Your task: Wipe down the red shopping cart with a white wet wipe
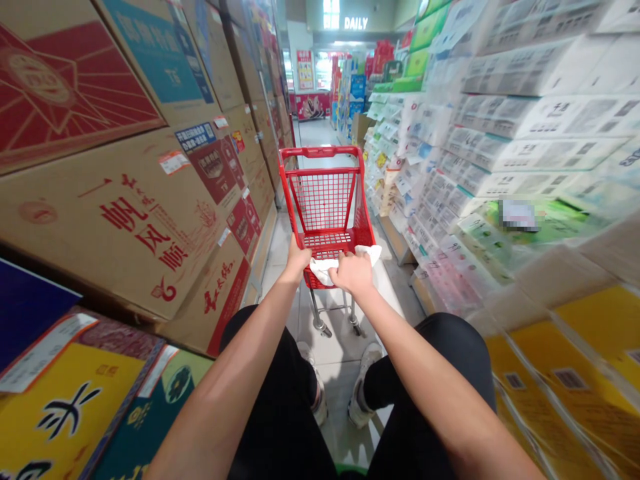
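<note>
A small red plastic shopping cart [324, 171] with mesh walls stands on the floor in front of my knees. On its near left corner, my left hand [299, 259] is closed around the edge, with its fingers partly hidden. My right hand [354, 272] presses a white cloth [323, 271] against the cart's near rim, its fingers bent over it. Loose ends of the cloth stick out on both sides of that hand. The part of the cart's basket that shows holds nothing I can see.
Stacked cardboard cartons [125, 220] line the left side. White wrapped packs [550, 117] with a green pack [555, 213] rise on the right, with yellow packs [565, 367] nearer. Pale floor tiles [295, 297] run along the narrow aisle. Two caster wheels [323, 327] show under the cart.
</note>
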The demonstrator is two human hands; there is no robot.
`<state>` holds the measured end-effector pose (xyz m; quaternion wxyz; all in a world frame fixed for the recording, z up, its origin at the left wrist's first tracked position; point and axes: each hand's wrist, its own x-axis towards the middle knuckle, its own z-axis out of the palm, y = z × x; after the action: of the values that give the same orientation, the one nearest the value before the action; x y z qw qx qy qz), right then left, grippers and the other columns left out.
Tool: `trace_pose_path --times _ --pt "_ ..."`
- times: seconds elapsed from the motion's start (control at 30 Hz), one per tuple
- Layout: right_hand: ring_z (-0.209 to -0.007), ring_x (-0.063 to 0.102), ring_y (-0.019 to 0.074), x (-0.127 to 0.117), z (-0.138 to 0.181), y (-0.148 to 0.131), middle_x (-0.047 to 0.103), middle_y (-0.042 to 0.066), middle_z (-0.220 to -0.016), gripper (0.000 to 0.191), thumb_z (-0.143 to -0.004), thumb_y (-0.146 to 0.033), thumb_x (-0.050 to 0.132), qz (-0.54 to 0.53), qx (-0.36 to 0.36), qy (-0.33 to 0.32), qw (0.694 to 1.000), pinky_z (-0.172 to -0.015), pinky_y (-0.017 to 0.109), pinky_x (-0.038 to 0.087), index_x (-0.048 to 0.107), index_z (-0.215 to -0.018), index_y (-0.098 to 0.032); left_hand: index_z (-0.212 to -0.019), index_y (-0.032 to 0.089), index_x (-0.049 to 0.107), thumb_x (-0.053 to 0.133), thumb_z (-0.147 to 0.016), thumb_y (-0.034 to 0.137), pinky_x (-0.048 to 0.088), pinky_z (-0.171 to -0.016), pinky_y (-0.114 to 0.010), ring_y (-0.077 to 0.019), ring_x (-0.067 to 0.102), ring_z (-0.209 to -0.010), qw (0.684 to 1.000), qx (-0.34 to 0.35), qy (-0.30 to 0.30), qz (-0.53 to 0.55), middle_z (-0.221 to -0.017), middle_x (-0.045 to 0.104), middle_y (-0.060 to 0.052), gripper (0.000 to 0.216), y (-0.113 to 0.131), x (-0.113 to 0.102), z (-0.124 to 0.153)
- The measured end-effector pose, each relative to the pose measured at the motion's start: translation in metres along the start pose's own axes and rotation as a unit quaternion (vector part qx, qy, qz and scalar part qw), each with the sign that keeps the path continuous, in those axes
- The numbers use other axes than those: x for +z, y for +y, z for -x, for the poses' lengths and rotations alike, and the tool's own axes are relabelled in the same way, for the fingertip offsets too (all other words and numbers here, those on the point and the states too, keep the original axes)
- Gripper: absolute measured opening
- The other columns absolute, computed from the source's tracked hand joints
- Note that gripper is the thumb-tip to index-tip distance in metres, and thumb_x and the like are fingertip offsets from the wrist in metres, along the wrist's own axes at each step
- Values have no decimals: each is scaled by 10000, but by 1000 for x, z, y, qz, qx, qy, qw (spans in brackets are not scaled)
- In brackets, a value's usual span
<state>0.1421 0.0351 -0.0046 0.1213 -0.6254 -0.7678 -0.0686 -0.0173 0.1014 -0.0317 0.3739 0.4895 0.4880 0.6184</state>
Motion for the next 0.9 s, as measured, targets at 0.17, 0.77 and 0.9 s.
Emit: trace_pose_path --times 0.17,0.77,0.9 --pt "-993 578 323 4 3 3 689 170 -1032 347 -902 -401 479 -9 -24 31 999 -927 446 340 646 -1049 -134 -1217 187 606 605 -698 77 533 -1009 -395 -209 670 -1061 997 -19 70 -21 -1145 713 -72 531 2 5 11" --pt "-1043 587 284 6 -1 -2 692 138 -1102 337 -986 -437 448 -12 -135 -3 991 -909 386 354 599 -1102 -159 -1282 203 579 652 -719 117 501 -1058 -396 -232 652 -1102 999 -6 36 -9 -1129 714 -63 574 -4 4 5" --pt "-997 604 285 5 5 7 698 139 -1059 399 -982 -514 452 -8 -120 -5 993 -896 383 350 602 -1084 -158 -1255 200 596 668 -709 116 515 -1039 -402 -235 664 -1078 1000 -5 18 -16 -1085 724 -56 556 -3 -6 8"
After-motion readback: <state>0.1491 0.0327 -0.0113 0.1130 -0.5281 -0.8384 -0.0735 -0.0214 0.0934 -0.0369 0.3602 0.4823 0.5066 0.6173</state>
